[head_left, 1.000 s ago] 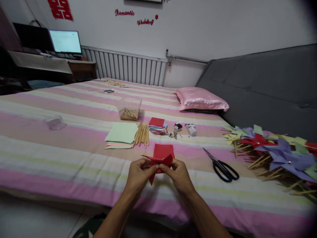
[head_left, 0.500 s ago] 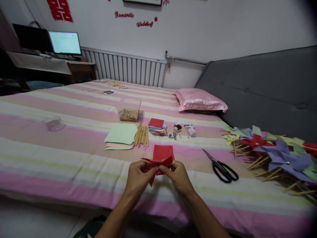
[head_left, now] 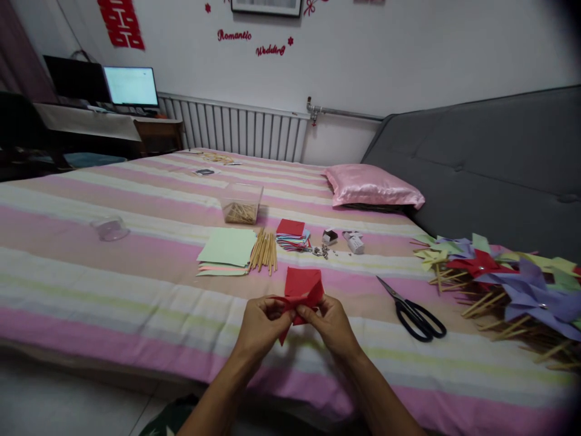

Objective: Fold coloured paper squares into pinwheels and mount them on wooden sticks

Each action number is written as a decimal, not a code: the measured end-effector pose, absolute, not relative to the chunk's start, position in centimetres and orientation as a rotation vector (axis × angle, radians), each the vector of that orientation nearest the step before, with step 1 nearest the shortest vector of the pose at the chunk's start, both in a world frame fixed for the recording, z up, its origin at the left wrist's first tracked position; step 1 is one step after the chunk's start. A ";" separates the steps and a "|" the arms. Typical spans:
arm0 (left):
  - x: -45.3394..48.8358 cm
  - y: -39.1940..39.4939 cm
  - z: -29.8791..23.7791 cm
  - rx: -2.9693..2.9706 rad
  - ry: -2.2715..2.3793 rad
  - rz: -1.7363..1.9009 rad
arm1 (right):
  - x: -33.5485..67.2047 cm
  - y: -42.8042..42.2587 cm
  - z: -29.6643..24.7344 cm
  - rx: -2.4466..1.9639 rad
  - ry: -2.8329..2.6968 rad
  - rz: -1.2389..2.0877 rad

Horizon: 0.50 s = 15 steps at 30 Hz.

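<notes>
Between my two hands is a piece of red paper [head_left: 310,298], its cut flaps bent inward and one point hanging down. My left hand [head_left: 263,322] pinches it from the left, thumb on the near side. From the right, my right hand [head_left: 330,321] grips it, and both thumbs meet at its middle. Just beyond lies a red paper square [head_left: 303,278] on the bedspread, partly covered by the held paper. Farther off are a stack of pale green sheets [head_left: 227,247], a bunch of wooden sticks [head_left: 264,251] and a pile of small coloured squares [head_left: 290,227].
Black-handled scissors [head_left: 412,312] lie to the right. Finished paper pinwheels [head_left: 529,290] are heaped at the far right. A clear box [head_left: 242,204] holds sticks. Small metal pins [head_left: 323,251] lie near little boxes [head_left: 353,241]. A clear lid [head_left: 109,229] rests at left, a pink pillow [head_left: 373,185] behind.
The whole view has shifted slightly, so things appear a little lower and farther right. Both hands keep hold of the red paper, whose left flap now sits closer in.
</notes>
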<state>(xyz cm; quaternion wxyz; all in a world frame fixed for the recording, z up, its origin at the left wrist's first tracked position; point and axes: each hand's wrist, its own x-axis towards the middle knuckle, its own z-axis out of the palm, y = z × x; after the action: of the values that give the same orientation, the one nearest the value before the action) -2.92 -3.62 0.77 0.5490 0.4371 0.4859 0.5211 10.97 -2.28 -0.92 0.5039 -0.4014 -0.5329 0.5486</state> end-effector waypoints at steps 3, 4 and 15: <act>-3.0 -3.3 -0.1 1.026 1.183 1.213 | 11.1 -2.4 -1.0 -1.080 -1.447 1.074; -3.1 -3.2 -0.3 1.031 1.180 1.198 | 11.2 -2.5 -1.0 -1.117 -1.499 0.979; -7.2 -0.7 1.1 1.213 1.485 1.301 | 11.4 -2.0 -2.3 -1.057 -1.321 1.143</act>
<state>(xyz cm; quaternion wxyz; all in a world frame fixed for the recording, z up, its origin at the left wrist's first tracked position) -7.21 -0.67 1.15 0.4007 0.4797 0.5870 0.5145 11.40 -2.02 -2.30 0.5225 -0.4412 -0.5516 0.4775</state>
